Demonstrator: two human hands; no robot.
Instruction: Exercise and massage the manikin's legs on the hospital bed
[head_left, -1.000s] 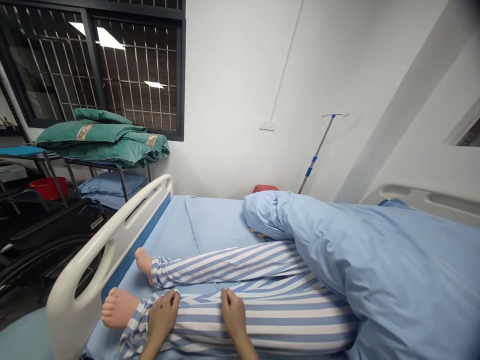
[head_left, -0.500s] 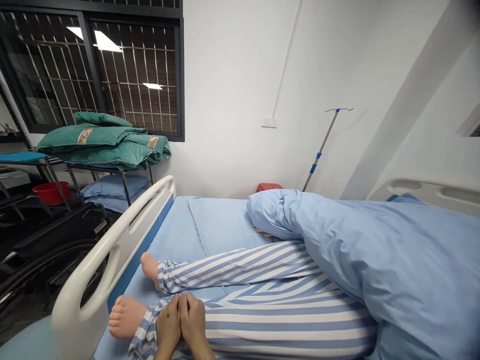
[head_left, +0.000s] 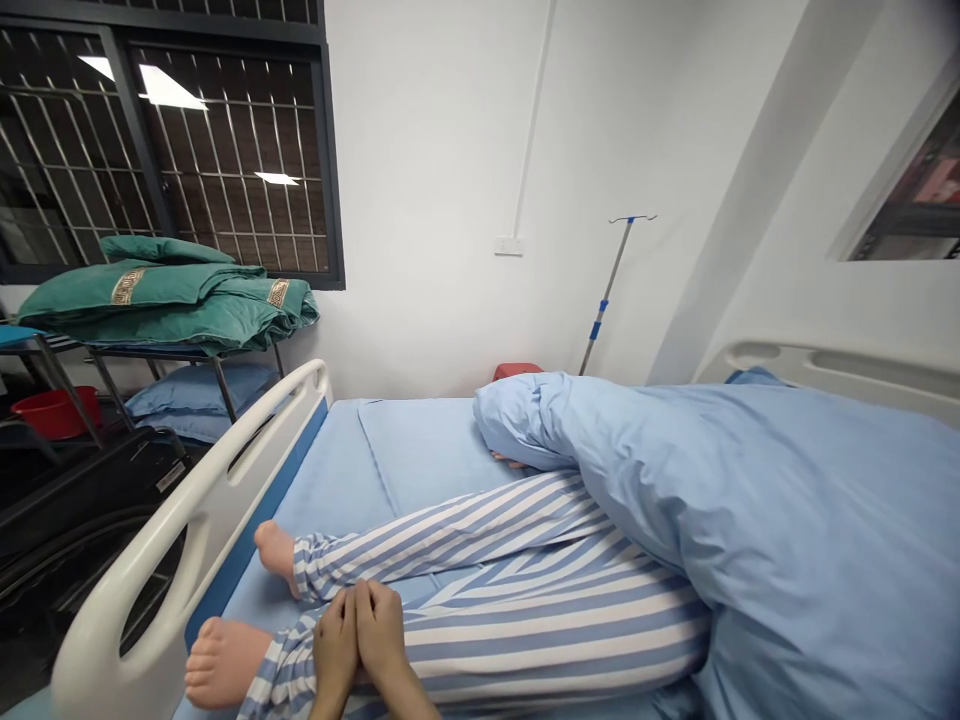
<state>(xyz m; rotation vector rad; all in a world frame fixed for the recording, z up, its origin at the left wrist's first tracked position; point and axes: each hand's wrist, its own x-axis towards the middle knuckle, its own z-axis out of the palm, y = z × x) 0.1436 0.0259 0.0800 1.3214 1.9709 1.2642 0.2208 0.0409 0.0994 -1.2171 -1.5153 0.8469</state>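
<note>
Bare left hand [head_left: 335, 648] and bare right hand [head_left: 381, 628] lie side by side on the shin of a blue-and-white striped cotton pyjama leg [head_left: 525, 640], their edges touching, fingers straight and pressed together. No pinch of cloth shows; how hard they bear down cannot be told from here. Closed, flat fingers seem a sound way to rest on a limb: the load spreads and no fingertip digs in. A smooth, rubbery manikin-like foot [head_left: 223, 662] sticks out just below the hands, a second bare foot [head_left: 274, 552] beyond it, both on a pale blue fitted bed sheet [head_left: 420, 450]. A rumpled pale blue cotton duvet [head_left: 750, 520] covers the upper body. A curved white moulded side rail [head_left: 187, 520] runs just beside the feet
</note>
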